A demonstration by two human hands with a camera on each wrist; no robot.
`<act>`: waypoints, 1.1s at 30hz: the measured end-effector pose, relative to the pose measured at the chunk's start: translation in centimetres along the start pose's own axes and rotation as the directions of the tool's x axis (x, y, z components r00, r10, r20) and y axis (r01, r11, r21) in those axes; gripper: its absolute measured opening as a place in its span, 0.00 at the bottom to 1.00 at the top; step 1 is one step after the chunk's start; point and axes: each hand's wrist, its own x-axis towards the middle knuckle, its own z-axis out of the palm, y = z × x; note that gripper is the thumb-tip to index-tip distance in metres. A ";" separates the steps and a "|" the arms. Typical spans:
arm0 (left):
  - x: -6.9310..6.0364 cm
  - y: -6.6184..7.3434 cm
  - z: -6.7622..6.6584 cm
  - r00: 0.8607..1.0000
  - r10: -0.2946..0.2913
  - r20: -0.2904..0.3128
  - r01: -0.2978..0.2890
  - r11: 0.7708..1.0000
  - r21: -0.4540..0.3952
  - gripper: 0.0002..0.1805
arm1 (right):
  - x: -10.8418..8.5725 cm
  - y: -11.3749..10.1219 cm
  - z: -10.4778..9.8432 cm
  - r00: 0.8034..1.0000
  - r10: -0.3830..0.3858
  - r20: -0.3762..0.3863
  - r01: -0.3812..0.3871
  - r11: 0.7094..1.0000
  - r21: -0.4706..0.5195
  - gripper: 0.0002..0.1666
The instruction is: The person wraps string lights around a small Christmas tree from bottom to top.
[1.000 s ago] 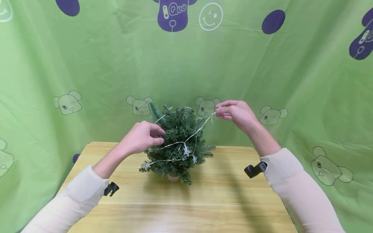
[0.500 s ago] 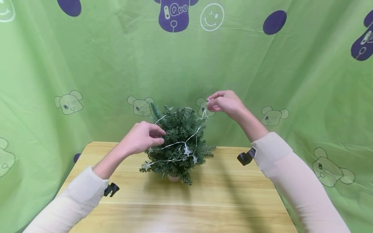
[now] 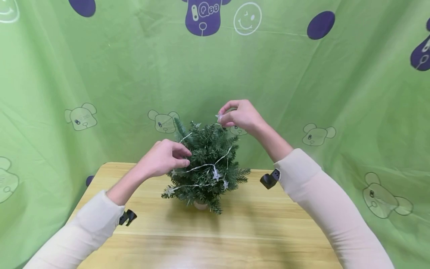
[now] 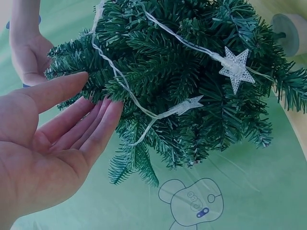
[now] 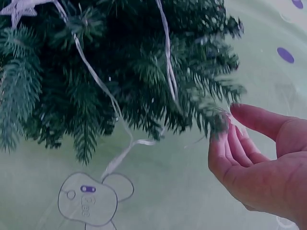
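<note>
A small artificial Christmas tree (image 3: 209, 145) stands on the wooden table, wound with a clear-wired string of star lights (image 3: 195, 169). Above its back right side, my right hand (image 3: 244, 114) pinches a star light (image 3: 219, 117) between thumb and fingers; in the right wrist view the branch tips hide most of it. My left hand (image 3: 162, 158) is at the tree's left side. Its fingers are nearly straight in the left wrist view, the fingertips (image 4: 112, 108) against the needles. A star (image 4: 237, 70) hangs near there, and another star (image 3: 216, 173) lies on the front branches.
The wooden table (image 3: 168, 239) reaches back to a green cloth backdrop (image 3: 151, 56) with printed bear heads. Black wrist cameras sit on both cuffs. The tree's pale base (image 3: 200, 205) shows under the lower branches.
My right hand has moved left from beside the tree to above its back right, carrying the light string over. The wire now lies against the branches. My left hand has stayed put.
</note>
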 end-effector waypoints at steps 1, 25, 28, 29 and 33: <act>0.0 0.0 0.0 1.000 0.001 0.001 -0.001 1.000 0.001 0.18 | -0.1 -0.1 0.2 1.000 -0.002 0.012 0.002 1.000 -0.008 0.15; 0.2 0.1 -0.1 1.000 0.012 0.005 -0.012 1.000 0.018 0.18 | -1.7 -0.7 1.9 0.995 -0.026 0.093 0.035 0.995 -0.096 0.15; 0.3 0.1 0.0 1.000 0.015 0.004 -0.015 1.000 0.023 0.17 | -1.8 -0.7 2.2 0.997 -0.037 0.072 0.045 0.992 -0.119 0.15; 0.3 0.1 0.0 1.000 0.015 0.004 -0.015 1.000 0.024 0.17 | -1.7 -0.7 2.3 0.997 -0.040 0.064 0.048 0.992 -0.118 0.14; 0.3 0.1 0.0 1.000 0.014 0.003 -0.014 1.000 0.023 0.17 | -1.8 -0.7 2.6 0.998 -0.049 0.043 0.053 0.994 -0.097 0.11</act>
